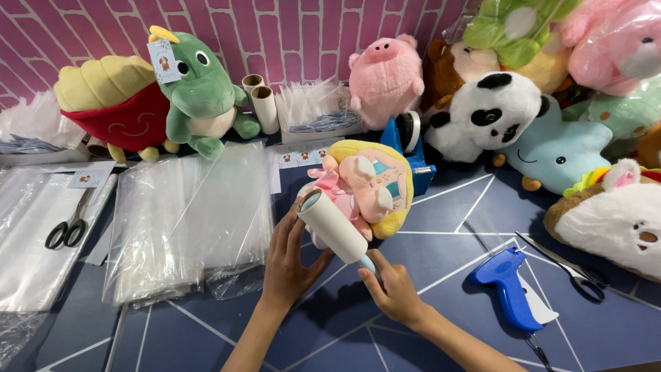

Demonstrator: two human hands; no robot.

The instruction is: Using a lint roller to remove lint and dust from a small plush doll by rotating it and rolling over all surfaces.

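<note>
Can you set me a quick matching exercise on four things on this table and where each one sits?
Things:
1. lint roller
2. blue tagging gun
3. black-handled scissors
4. green dinosaur plush

Places:
A. far left, on clear bags
B. at the back against the pink brick wall
C. between both hands, against the doll plush
D. right of the hands, on the dark table

Pairs: 1-C, 2-D, 3-A, 4-B

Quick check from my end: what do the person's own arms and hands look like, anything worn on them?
Both forearms are bare as far as the frame shows, no sleeves in view. The left hand and right hand carry no gloves, rings, watch or bands. Fingernails look short and unpainted.
</note>
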